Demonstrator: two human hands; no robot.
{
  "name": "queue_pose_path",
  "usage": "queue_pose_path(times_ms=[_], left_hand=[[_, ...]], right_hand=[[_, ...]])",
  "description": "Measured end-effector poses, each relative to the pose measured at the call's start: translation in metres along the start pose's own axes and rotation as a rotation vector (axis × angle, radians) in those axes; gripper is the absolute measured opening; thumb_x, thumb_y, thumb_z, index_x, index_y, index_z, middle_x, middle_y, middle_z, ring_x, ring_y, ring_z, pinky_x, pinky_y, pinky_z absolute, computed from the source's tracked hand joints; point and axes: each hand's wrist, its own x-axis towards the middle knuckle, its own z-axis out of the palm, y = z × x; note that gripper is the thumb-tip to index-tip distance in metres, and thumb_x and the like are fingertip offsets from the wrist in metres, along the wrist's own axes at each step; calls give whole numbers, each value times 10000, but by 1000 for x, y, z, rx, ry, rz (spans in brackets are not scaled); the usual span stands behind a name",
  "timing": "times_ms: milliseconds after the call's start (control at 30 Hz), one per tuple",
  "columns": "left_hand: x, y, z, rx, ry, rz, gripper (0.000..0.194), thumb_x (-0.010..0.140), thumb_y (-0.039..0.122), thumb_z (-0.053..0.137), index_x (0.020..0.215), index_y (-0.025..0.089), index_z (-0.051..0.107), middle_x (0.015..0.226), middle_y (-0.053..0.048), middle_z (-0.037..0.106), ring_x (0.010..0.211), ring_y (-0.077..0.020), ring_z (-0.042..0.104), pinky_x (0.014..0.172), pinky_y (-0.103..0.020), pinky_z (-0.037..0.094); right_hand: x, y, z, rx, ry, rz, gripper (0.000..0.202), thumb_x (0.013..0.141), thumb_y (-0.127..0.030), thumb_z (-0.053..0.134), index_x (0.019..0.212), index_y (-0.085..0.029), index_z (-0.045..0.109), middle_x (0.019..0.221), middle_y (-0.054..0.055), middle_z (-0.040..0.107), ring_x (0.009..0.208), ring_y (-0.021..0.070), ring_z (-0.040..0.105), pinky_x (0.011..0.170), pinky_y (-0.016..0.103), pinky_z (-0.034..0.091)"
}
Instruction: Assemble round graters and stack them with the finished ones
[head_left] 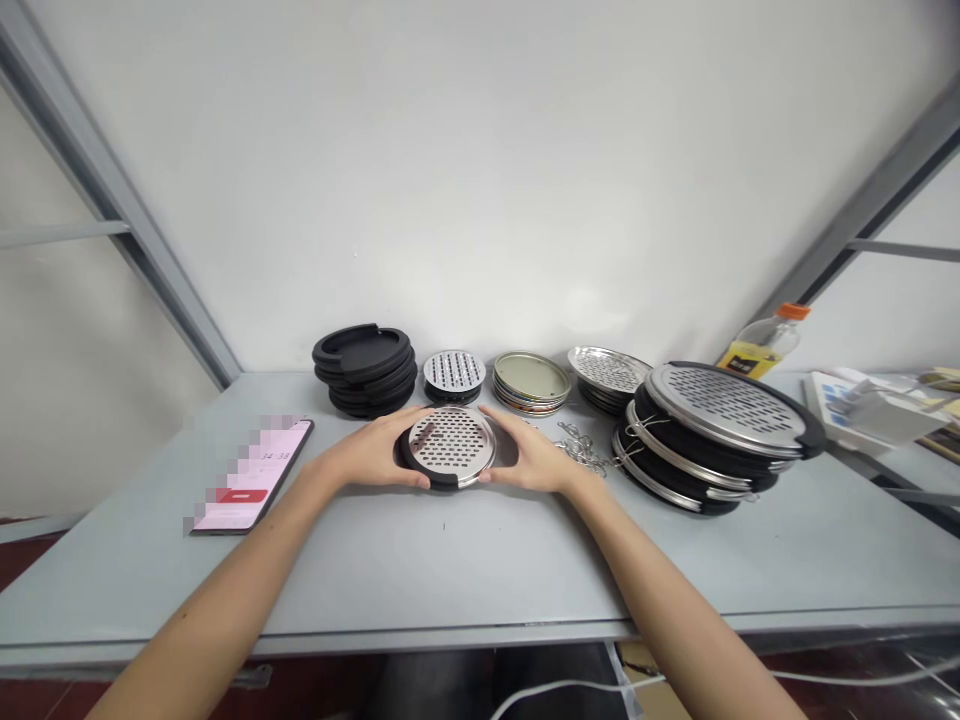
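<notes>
A round perforated metal disc with a black rim [452,442] lies on the grey table between my hands. My left hand [382,447] curves around its left side, fingers behind and thumb at the front edge. On the other side my right hand [525,450] does the same, with its thumb against the metal edge at front right. Behind the disc stand a stack of perforated metal plates [454,371] and a stack of greenish round lids [532,378]. Thin wire clips [581,447] lie in a loose heap beyond my right hand.
Black rings [364,365] are piled at the back left. At right stands a leaning stack of assembled discs [724,410], with shiny perforated plates [609,370] behind it. A phone [255,475] lies at left. A bottle with an orange cap [763,340] stands by the frame.
</notes>
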Motion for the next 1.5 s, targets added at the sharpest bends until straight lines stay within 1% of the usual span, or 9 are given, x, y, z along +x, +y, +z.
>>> queue_pose_path(times_ms=[100, 333, 633, 933, 1100, 1167, 1267, 1367, 1500], left_hand=[[1, -3, 2, -14, -7, 7, 1022, 608, 570, 797, 1461, 255, 329, 1511, -85, 364, 1363, -326, 367, 1130, -435, 301], [1, -12, 9, -54, -12, -3, 1074, 587, 541, 822, 1477, 245, 296, 1529, -115, 324, 1390, -322, 322, 1145, -463, 257], [-1, -9, 9, -41, -5, -49, 1151, 573, 569, 812, 1503, 244, 217, 1537, -136, 298, 1387, -341, 321, 1132, -476, 270], [-1, -6, 9, 71, 0, -31, 1027, 628, 618, 755, 1483, 299, 285, 1530, -78, 329, 1403, -324, 292, 1135, -455, 277], [-1, 1, 12, 180, 37, -56, 1011, 613, 695, 715, 1453, 246, 374, 1500, -114, 374, 1358, -366, 358, 1094, -453, 330], [-1, 5, 9, 207, 78, -70, 878, 670, 692, 671, 1394, 239, 469, 1410, -115, 499, 1265, -357, 476, 1026, -428, 394], [-1, 10, 3, 206, 151, -142, 494, 911, 569, 431, 1241, 248, 612, 1023, -59, 727, 897, -250, 675, 802, -329, 474], [-2, 11, -2, 245, 213, -193, 454, 960, 491, 344, 1058, 231, 703, 764, -29, 732, 688, -201, 666, 672, -283, 443], [-2, 10, -3, 238, 246, -196, 420, 925, 506, 417, 906, 237, 739, 782, -21, 737, 687, -186, 661, 655, -268, 433]], right_hand=[[0, 0, -4, 2, -18, -17, 1041, 609, -553, 788, 1460, -162, 335, 1460, 170, 425, 1322, 339, 428, 1105, 489, 327], [-1, 0, -5, -42, -59, -29, 944, 611, -578, 775, 1390, -148, 457, 1409, 174, 488, 1290, 344, 467, 1089, 496, 350], [-2, -1, 0, -42, -40, 11, 947, 592, -588, 781, 1380, -158, 481, 1420, 186, 472, 1322, 352, 433, 1099, 524, 325], [-1, -10, 5, -97, -25, 51, 974, 610, -636, 742, 1398, -138, 458, 1428, 209, 450, 1328, 351, 426, 1092, 503, 343], [0, -10, 2, -82, -44, 69, 961, 622, -623, 741, 1403, -145, 449, 1443, 197, 436, 1330, 351, 423, 1097, 505, 338], [-1, -8, -1, -50, -61, 82, 986, 597, -606, 767, 1410, -156, 436, 1434, 187, 454, 1311, 350, 448, 1092, 507, 348], [-2, -3, -5, -3, -81, 139, 1086, 521, -572, 823, 1434, -172, 392, 1426, 184, 465, 1297, 361, 459, 1087, 526, 349], [-3, 1, -7, 38, -82, 182, 1092, 513, -548, 838, 1438, -186, 383, 1433, 174, 459, 1306, 356, 449, 1091, 528, 345], [-3, 2, -11, 69, -58, 202, 984, 554, -530, 827, 1394, -186, 448, 1404, 160, 497, 1275, 338, 489, 1079, 506, 373]])
